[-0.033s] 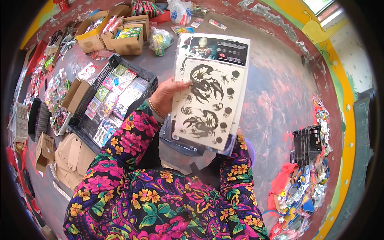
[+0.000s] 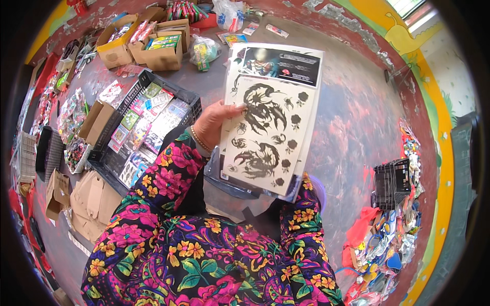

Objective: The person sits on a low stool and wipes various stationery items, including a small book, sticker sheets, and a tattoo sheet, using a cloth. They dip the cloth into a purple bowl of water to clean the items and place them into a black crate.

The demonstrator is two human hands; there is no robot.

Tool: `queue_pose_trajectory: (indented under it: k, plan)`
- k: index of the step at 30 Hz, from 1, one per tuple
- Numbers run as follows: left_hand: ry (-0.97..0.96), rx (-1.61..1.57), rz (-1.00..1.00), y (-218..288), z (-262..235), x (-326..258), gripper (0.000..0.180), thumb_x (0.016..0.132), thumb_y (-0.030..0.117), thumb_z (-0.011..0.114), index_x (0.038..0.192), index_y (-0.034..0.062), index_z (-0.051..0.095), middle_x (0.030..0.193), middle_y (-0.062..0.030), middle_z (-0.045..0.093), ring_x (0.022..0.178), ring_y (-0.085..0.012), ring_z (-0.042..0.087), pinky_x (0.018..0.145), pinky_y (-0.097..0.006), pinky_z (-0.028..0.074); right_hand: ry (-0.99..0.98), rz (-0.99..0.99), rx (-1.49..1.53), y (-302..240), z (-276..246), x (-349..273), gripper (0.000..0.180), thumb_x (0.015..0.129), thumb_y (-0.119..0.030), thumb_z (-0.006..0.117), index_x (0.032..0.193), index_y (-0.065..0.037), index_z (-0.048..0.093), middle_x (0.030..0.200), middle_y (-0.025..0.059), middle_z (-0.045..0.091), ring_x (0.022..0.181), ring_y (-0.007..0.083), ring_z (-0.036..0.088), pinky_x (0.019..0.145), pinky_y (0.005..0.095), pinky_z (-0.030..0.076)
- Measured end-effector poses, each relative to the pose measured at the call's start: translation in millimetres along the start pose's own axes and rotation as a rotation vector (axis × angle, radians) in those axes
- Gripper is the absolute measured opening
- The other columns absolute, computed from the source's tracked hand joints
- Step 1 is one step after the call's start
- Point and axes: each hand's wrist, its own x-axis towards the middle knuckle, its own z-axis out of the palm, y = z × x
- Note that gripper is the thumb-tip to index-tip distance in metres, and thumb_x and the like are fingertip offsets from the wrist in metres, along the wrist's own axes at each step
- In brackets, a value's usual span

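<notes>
My left hand (image 2: 212,124) is closed on a small stack of temporary tattoo sheets (image 2: 279,135), its thumb pressed on the front and its fingers hidden behind. The top sheet is cream with black scorpion and rose designs. Behind it a larger white-edged sheet (image 2: 304,67) shows a dark printed panel with a figure. My right sleeve (image 2: 302,217) reaches up at the lower right of the stack. The right hand itself is hidden behind the sheets, so what it holds cannot be seen. A beaded bracelet (image 2: 200,139) circles my left wrist.
To the left stands a black plastic crate (image 2: 176,85) with colourful flat packs. Part of another dark crate (image 2: 229,186) shows below the sheets, beside a purple rim (image 2: 321,193). Cardboard boxes (image 2: 162,60) stand far left. Rightward are a black basket (image 2: 392,184) and piled packets (image 2: 390,250).
The sheets have shifted very slightly to the right and tilted a little. A sliver of skin at their lower right edge is now covered. My left hand keeps its grip.
</notes>
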Motion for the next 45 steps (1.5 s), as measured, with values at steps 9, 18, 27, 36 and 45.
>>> queue_pose_trajectory:
  k: [9, 18, 27, 36, 45]
  plan:
    - [0.014, -0.054, -0.036, -12.1, 5.6, 5.8, 0.035, 0.082, 0.01, 0.056, 0.113, -0.0041, 0.05, 0.1, -0.0138, 0.062, 0.086, -0.0227, 0.063, 0.078, -0.034, 0.051, -0.018, 0.078, -0.145, 26.6, 10.9, -28.9, 0.042, 0.092, -0.032, 0.044, 0.12, -0.002, 0.047, 0.111, 0.0088, 0.056, 0.098, 0.0173, 0.055, 0.085, 0.0289, 0.045]
    - [0.07, -0.046, -0.015, -0.6, -1.3, 4.3, 0.036, 0.082, 0.012, 0.057, 0.113, -0.004, 0.05, 0.098, -0.014, 0.063, 0.083, -0.0232, 0.064, 0.076, -0.034, 0.052, 0.044, 0.012, 0.013, 19.4, 2.1, -14.7, 0.045, 0.092, -0.037, 0.041, 0.12, -0.002, 0.046, 0.113, 0.0099, 0.054, 0.1, 0.0197, 0.054, 0.087, 0.0307, 0.044]
    - [0.073, 0.007, -0.021, -7.5, -10.0, 8.1, 0.035, 0.085, 0.011, 0.055, 0.116, -0.0028, 0.047, 0.104, -0.0128, 0.059, 0.091, -0.0226, 0.061, 0.08, -0.036, 0.05, 0.016, -0.596, 0.6, -88.1, -34.5, -10.3, 0.035, 0.092, -0.034, 0.045, 0.116, -0.009, 0.05, 0.117, 0.0047, 0.052, 0.107, 0.0167, 0.049, 0.099, 0.0392, 0.034]
    - [0.066, -0.006, 0.061, -18.4, -17.6, 14.0, 0.036, 0.082, 0.005, 0.052, 0.117, -0.0016, 0.047, 0.107, -0.013, 0.058, 0.093, -0.023, 0.06, 0.083, -0.037, 0.048, -0.025, -0.547, -0.405, -41.4, 55.7, -33.2, 0.034, 0.092, -0.017, 0.048, 0.122, -0.002, 0.048, 0.117, 0.007, 0.053, 0.107, 0.0142, 0.049, 0.09, 0.0294, 0.04]
    - [-0.129, 0.385, -0.13, -40.9, -6.6, 6.3, 0.027, 0.087, 0.01, 0.053, 0.113, 0.0021, 0.053, 0.106, -0.0057, 0.059, 0.095, -0.0154, 0.057, 0.084, -0.03, 0.045, 0.045, -0.963, -1.319, -27.3, 67.1, 0.7, 0.041, 0.088, -0.026, 0.049, 0.123, -0.006, 0.049, 0.135, 0.0166, 0.038, 0.128, 0.0346, 0.031, 0.105, 0.0454, 0.018]
